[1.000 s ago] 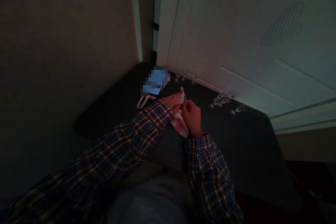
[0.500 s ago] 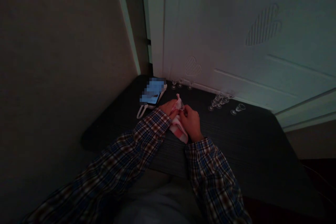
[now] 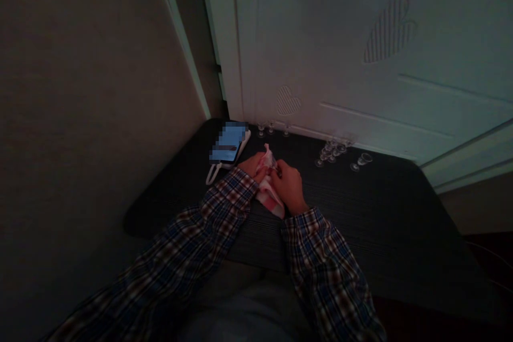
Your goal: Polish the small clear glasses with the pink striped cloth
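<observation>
A pink-and-white checked cloth [image 3: 269, 202] is bunched up between my hands, low over the dark table. My left hand [image 3: 254, 163] is closed round its upper left side. From the right, my right hand [image 3: 289, 184] presses its bent fingers into the upper folds, thumb close to the left hand. Something small and shiny, perhaps glass, shows faintly among the folds by the fingertips; dimness and the fingers hide most of it. The lower end of the cloth hangs loose towards me.
The dark table [image 3: 360, 224] carries a phone [image 3: 228, 144] on a white strapped case at back left. Small stemmed glasses [image 3: 332, 150] cluster at back right, one glass [image 3: 363, 160] lying apart. A few glasses [image 3: 261, 129] line the white panel [image 3: 344, 53] behind.
The camera view has shifted slightly. Both hands keep their hold on the cloth, with only small movement of the right fingers. The glasses and phone stay where they were on the table.
</observation>
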`<state>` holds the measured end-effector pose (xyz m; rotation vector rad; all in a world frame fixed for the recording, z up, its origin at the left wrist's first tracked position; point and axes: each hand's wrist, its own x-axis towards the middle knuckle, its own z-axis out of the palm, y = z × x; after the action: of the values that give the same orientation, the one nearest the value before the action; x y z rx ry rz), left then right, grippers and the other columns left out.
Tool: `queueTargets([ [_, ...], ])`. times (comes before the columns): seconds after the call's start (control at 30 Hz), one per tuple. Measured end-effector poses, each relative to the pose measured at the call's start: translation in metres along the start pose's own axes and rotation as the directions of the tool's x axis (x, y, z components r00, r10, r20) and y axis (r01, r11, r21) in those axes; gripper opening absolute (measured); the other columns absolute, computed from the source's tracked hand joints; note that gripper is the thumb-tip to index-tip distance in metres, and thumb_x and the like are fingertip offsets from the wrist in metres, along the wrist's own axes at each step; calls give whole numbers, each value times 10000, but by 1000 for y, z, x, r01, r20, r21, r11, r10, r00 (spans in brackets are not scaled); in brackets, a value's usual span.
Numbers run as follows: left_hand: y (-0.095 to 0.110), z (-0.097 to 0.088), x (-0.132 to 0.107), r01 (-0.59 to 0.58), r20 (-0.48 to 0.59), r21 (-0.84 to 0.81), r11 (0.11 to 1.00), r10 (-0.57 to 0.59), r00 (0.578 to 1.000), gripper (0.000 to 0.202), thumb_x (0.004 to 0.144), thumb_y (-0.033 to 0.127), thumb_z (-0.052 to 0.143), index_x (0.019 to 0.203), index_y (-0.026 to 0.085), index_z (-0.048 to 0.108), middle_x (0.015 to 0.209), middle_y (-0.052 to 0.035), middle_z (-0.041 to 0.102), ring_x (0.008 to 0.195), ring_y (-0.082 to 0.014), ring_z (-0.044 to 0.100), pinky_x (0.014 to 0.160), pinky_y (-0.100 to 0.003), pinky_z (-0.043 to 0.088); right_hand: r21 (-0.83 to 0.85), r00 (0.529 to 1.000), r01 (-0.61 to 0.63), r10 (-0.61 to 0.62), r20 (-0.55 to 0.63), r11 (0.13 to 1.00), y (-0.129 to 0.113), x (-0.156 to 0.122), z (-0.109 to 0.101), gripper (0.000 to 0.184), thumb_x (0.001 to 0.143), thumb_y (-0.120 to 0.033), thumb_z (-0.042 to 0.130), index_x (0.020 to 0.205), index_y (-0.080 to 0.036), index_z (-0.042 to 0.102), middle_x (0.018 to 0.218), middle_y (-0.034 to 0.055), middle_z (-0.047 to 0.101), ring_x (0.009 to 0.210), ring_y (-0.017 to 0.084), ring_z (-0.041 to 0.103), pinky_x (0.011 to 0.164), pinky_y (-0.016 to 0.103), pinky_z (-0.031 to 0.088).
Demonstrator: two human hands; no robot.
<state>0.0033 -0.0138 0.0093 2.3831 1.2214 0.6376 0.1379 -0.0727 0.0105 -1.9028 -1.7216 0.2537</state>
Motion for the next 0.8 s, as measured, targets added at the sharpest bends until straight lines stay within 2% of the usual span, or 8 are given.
queueTargets([
  [0.37, 0, 0, 0, 2, -8, 28, 1000, -1, 1000, 387, 811, 280, 419, 1176, 155, 428, 987, -67, 606, 867, -175, 592, 755, -261, 462, -9, 1000, -8, 8, 7, 1000, -1, 1, -2, 146, 854, -299, 430, 782, -207, 517, 697, 4, 605, 628, 132, 540, 535, 235, 255],
  [0.6, 0, -3, 4, 7, 57, 3, 1000, -7, 998, 387, 809, 270, 425, 1182, 168, 418, 1016, -68, 604, 871, -173, 588, 759, -279, 460, -1, 1000, -23, 23, 20, 1000, -3, 0, -3, 148, 854, -295, 427, 790, -206, 527, 704, 2, 607, 607, 125, 530, 524, 233, 250],
  [0.8, 1, -3, 6, 35, 79, 52, 998, -39, 996, 405, 797, 271, 440, 1179, 135, 427, 989, -85, 607, 877, -190, 594, 760, -283, 459, 5, 1000, -9, 9, 5, 1000, -1, 1, -1, 140, 855, -300, 434, 797, -210, 525, 707, -2, 610, 634, 129, 548, 535, 229, 259],
])
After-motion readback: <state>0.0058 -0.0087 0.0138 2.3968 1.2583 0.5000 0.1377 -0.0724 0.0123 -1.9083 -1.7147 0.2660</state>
